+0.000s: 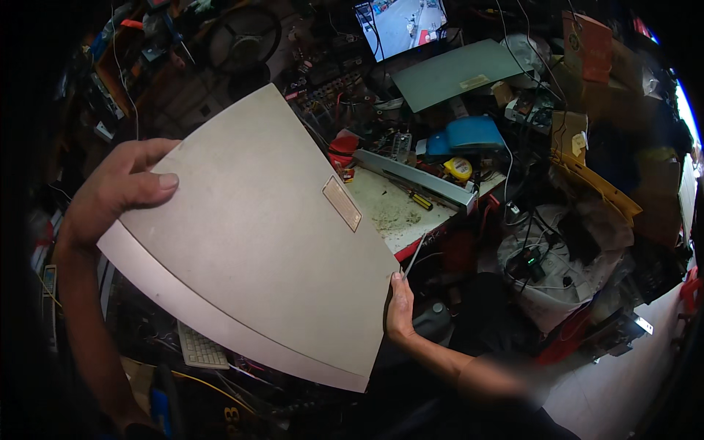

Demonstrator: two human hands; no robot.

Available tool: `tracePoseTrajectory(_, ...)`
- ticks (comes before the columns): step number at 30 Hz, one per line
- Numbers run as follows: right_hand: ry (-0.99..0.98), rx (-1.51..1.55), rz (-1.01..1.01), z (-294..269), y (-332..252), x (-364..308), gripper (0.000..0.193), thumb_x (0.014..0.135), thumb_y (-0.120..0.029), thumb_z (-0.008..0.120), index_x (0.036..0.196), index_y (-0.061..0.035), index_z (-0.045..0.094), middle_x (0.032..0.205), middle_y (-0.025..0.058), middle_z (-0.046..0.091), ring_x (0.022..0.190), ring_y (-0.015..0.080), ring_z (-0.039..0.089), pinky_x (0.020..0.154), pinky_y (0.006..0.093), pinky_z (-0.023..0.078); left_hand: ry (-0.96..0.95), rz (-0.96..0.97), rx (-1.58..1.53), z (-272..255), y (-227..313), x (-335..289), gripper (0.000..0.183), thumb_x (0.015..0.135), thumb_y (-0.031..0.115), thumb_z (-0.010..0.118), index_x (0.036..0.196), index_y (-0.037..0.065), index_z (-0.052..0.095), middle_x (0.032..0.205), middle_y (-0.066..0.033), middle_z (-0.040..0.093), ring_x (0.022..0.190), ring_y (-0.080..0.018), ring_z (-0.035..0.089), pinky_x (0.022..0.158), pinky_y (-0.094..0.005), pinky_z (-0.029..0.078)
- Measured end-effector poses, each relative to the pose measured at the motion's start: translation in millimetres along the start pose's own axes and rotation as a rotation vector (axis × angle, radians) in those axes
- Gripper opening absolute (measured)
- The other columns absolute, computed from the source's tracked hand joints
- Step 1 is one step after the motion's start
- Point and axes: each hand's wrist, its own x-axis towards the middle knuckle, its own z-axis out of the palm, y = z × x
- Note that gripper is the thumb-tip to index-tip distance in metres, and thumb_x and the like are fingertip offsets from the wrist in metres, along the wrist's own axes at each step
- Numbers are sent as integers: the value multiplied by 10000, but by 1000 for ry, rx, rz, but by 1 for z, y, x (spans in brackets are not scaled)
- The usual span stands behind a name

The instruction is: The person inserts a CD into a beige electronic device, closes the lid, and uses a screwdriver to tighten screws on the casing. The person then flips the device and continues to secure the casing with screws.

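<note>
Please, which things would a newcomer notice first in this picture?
First, the large pale panel left of centre, with the left hand on its left side and the right hand at its right edge. Then the bright screen at the top, and the yellow tape measure right of the panel.

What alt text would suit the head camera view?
A left hand grips a large, flat, pale grey panel with a curved edge; the right hand is at its right edge. Beyond, a yellow-handled screwdriver lies on a cluttered white worktop.
</note>
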Motion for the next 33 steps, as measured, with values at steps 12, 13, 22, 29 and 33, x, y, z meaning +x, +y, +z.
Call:
tracePoseTrajectory(12,71,-166,29,-76,-127,-40,485,981,-295,656,1335,14,534,1124,109,639,1001,178,606,918,315,493,-100,-484,-562,89,-216,2,511,1036,329,638,1442,22,583,1289,-85,691,1111,-175,669,978,-343,538)
tracePoseTrajectory(13,75,-185,73,-81,-142,-47,480,974,-293,658,1324,10,536,1096,106,648,963,177,616,871,312,507,-212,-520,-674,112,-234,7,491,1043,359,632,1404,26,610,1267,-80,701,1095,-173,677,966,-350,545)
tracePoseTrajectory(22,100,-447,8,-87,-246,-64,439,945,-300,657,1216,18,523,832,92,625,448,121,514,349,240,357,-636,-428,-976,252,-262,44,571,1081,440,573,1464,18,551,1382,-81,641,1220,-169,623,1046,-360,520)
tracePoseTrajectory(29,172,-344,35,-94,-266,-78,379,1012,-392,612,1068,-18,591,779,58,599,602,141,580,527,267,467,-657,-244,-794,304,-242,120,567,1105,374,546,1506,-25,496,1517,-124,557,1330,-215,563,1152,-374,434)
tracePoseTrajectory(33,65,-178,324,-99,-265,-87,420,1035,-462,612,1090,-47,603,749,68,606,555,203,580,460,343,478,-587,-118,-538,307,-224,180,485,1104,372,549,1398,-5,633,1414,-102,652,1292,-196,587,1125,-355,441)
